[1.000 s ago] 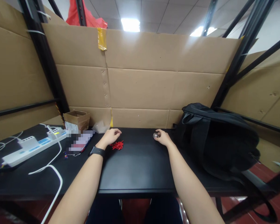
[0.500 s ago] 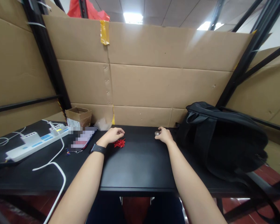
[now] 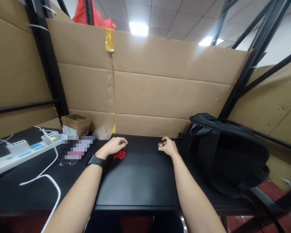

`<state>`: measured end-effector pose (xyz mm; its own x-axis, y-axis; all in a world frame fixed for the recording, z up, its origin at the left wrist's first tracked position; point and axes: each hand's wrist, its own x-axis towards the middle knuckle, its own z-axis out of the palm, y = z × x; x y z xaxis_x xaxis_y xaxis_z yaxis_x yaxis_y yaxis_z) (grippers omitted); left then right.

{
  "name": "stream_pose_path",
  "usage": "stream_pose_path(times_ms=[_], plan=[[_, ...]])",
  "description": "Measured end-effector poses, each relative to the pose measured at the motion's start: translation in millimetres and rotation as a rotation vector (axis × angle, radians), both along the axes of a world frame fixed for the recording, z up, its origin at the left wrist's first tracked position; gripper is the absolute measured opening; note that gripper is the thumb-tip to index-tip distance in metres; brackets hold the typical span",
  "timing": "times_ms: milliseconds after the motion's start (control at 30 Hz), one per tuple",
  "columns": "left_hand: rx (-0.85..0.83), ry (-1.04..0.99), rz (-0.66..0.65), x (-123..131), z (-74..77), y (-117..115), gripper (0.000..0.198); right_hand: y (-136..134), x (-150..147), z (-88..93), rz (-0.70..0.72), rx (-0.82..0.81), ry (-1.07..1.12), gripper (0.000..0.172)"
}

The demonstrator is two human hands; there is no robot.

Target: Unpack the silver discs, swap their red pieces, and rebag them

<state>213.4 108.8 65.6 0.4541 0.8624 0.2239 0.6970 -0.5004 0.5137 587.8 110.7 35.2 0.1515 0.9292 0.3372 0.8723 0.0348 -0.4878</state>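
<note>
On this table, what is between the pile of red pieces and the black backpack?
In the head view, there is first a bare stretch of black tabletop, then the right hand holding a small round silvery object.

The forearms (image 3: 79, 192) are bare, a black watch (image 3: 96, 160) circles the left wrist (image 3: 102, 154), and the trousers (image 3: 106, 223) seem navy.

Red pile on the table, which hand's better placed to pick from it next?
Left, I'd say: the left hand is right by the red pile, while the right hand is farther off, its fingers at a small round thing.
</note>
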Motion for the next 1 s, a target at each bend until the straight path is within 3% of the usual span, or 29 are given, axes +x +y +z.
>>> stream_pose_path(times_ms=[433, 1000], plan=[[-0.041, -0.022, -0.006, 1, -7.9, 3, 0.036, 4, 12, -0.5, 0.078, 0.019, 0.050, 0.049], [-0.045, -0.010, -0.001, -4, -9.0, 7, 0.036, 9, 17, 5.4, 0.140, -0.016, 0.043, 0.058]])
